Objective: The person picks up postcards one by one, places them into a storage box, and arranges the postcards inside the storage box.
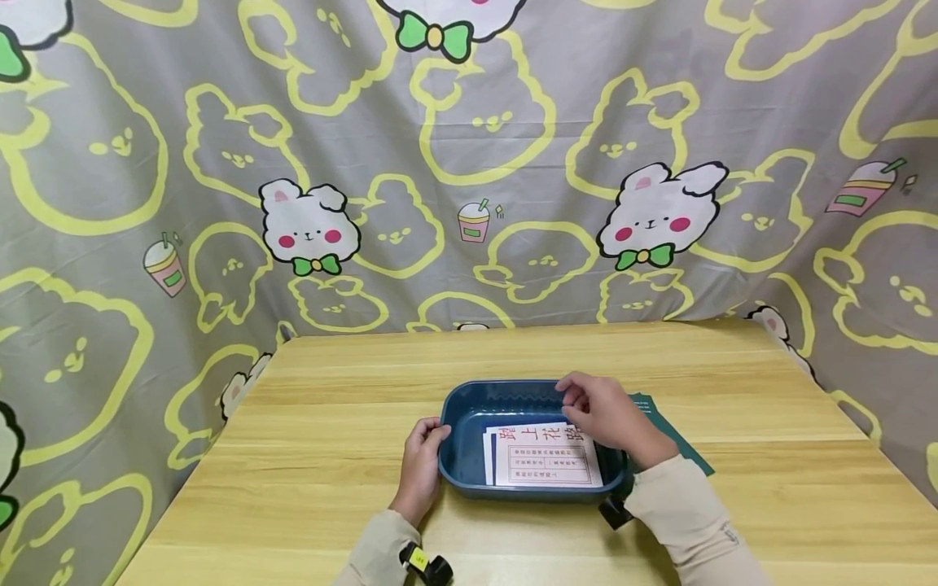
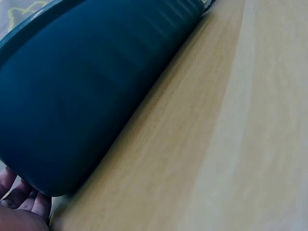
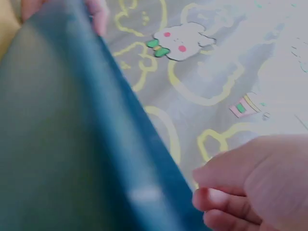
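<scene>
A dark blue tray (image 1: 535,491) stands on the table with several printed cards inside. The uppermost card (image 1: 550,464) is white with red characters. My left hand (image 1: 421,464) grips the tray's left end, thumb at the rim; in the left wrist view its fingers (image 2: 24,197) bend against the tray's corner (image 2: 53,163). Over the tray's back right part hovers my right hand (image 1: 608,415), fingers loosely bent, nothing visible between them. In the right wrist view this hand (image 3: 260,185) is beside the blurred tray rim (image 3: 115,120).
Green cards or sheets (image 1: 681,439) lie on the wooden table (image 1: 330,407) at the tray's right, partly hidden by my right hand and forearm. A grey patterned curtain (image 1: 469,268) hangs behind the table and along both sides.
</scene>
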{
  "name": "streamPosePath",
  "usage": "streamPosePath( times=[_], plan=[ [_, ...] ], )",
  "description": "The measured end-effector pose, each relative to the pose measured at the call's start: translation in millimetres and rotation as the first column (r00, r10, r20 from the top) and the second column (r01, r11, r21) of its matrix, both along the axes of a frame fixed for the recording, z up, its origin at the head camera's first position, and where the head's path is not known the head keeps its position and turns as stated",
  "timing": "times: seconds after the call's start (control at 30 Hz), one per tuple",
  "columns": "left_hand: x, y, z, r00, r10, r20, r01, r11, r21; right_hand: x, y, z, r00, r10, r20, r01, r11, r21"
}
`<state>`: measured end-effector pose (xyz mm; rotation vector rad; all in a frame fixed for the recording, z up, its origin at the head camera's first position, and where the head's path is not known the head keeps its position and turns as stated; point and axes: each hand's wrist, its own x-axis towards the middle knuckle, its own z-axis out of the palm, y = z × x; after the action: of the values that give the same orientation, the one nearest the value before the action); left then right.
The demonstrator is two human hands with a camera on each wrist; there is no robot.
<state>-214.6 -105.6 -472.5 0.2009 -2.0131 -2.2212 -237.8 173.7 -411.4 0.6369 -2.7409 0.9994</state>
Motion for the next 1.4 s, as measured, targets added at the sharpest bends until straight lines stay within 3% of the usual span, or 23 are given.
streamPosePath(
  times=[0.17, 0.3, 0.4, 0.5, 0.63, 0.77, 1.03, 1.23, 1.4],
  plan=[
    [-0.1, 0.1, -0.2, 1.000, -0.002, -0.002, 0.002, 1.000, -0.002, -2.2, 19, 7.0, 0.982, -0.168, -0.084, 0.163, 0.985, -0.059],
    [0.0, 0.0, -0.9, 1.000, -0.001, -0.001, 0.001, 1.000, -0.004, -4.5, 39, 11.0, 0.956, -0.290, -0.038, 0.286, 0.955, -0.074],
    [0.0, -0.3, -1.5, 1.000, -0.003, -0.001, 0.003, 1.000, -0.004, -5.1, 55, 10.9, 0.937, -0.339, 0.079, 0.342, 0.939, -0.024],
    [-0.2, -0.3, -1.8, 1.000, -0.002, 0.002, 0.002, 1.000, -0.002, -5.5, 69, 8.2, 0.903, -0.370, 0.219, 0.362, 0.929, 0.080],
    [-0.4, -0.3, -2.5, 1.000, 0.003, -0.001, -0.003, 1.000, 0.009, -6.6, 83, 3.0, 0.830, -0.383, 0.405, 0.307, 0.921, 0.240],
    [-1.2, -0.3, -3.0, 1.000, 0.003, 0.003, -0.003, 1.000, 0.024, -8.1, 90, -4.9, 0.789, -0.372, 0.489, 0.237, 0.919, 0.316],
    [-2.3, -0.2, -2.8, 1.000, 0.008, 0.008, -0.008, 0.999, 0.036, -9.0, 101, -13.3, 0.780, -0.348, 0.520, 0.274, 0.937, 0.217],
    [-1.4, -0.2, -2.2, 1.000, 0.010, 0.017, -0.011, 0.999, 0.035, -6.8, 110, -17.8, 0.764, -0.287, 0.578, 0.332, 0.943, 0.029],
    [-1.2, 0.1, -2.5, 1.000, 0.009, 0.008, -0.009, 1.000, 0.018, -4.2, 116, -18.3, 0.771, -0.210, 0.601, 0.351, 0.928, -0.127]
  ],
)
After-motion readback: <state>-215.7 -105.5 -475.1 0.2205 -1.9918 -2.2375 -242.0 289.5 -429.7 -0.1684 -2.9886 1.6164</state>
